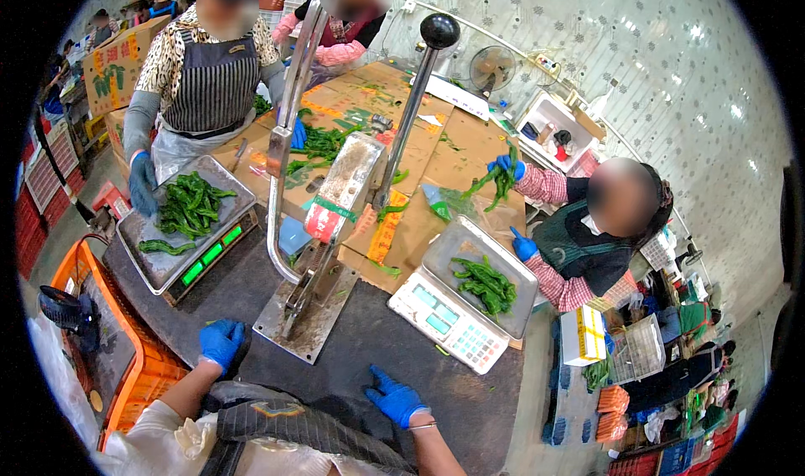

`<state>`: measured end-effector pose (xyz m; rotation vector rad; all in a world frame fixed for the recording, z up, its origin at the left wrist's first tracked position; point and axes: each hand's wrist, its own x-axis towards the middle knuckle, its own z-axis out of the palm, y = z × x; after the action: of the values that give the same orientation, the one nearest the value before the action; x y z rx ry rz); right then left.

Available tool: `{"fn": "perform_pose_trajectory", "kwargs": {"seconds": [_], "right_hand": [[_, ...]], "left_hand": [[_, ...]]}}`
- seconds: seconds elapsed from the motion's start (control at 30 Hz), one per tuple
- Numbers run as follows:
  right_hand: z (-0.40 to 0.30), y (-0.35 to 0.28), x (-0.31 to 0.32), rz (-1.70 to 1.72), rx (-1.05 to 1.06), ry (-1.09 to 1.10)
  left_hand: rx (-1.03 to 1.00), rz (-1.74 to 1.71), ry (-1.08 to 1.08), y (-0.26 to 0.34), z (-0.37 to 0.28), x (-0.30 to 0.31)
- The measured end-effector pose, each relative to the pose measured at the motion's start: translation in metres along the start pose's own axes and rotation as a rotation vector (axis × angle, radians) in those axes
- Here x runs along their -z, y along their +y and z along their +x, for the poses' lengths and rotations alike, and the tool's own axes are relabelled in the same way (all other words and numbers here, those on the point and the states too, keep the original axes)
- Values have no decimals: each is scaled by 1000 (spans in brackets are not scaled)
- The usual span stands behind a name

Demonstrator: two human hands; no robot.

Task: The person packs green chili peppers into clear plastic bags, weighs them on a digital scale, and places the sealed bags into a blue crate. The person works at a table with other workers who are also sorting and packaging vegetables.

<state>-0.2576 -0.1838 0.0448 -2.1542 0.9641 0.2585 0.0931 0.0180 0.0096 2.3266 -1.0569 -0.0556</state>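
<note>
My left hand (pixel 221 344), in a blue glove, rests on the dark tabletop (pixel 251 382) with its fingers curled; whether anything is inside cannot be told. Blue-gloved too, my right hand (pixel 396 397) lies on the same top with fingers apart and nothing in it. Between and beyond them stands a metal lever press (pixel 343 193) with a black ball knob, bolted to a steel base plate. Green peppers (pixel 192 206) lie in the tray of a scale (pixel 141 259) at left. More green peppers (pixel 487 285) lie on a second scale (pixel 481 347) at right.
An orange plastic crate (pixel 129 375) holding a small black fan (pixel 69 312) stands at left. Cardboard (pixel 465 155) covers the far table, with loose peppers on it. Co-workers stand across; one at right holds peppers over the table, and one at left has a hand beside the scale tray.
</note>
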Motion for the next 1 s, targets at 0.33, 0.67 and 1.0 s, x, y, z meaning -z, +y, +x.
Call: {"fn": "perform_pose_trajectory", "kwargs": {"seconds": [0.33,0.67,1.0], "right_hand": [[-1,-3,4,-17,-43,-14],[0,-3,3,-25,-51,-33],[-3,-6,5,-28,-26,-27]], "left_hand": [[-64,-21,46,-2,1,-4],[-59,-15,62,-4,0,-5],[-56,-12,69,-3,1,-5]]}}
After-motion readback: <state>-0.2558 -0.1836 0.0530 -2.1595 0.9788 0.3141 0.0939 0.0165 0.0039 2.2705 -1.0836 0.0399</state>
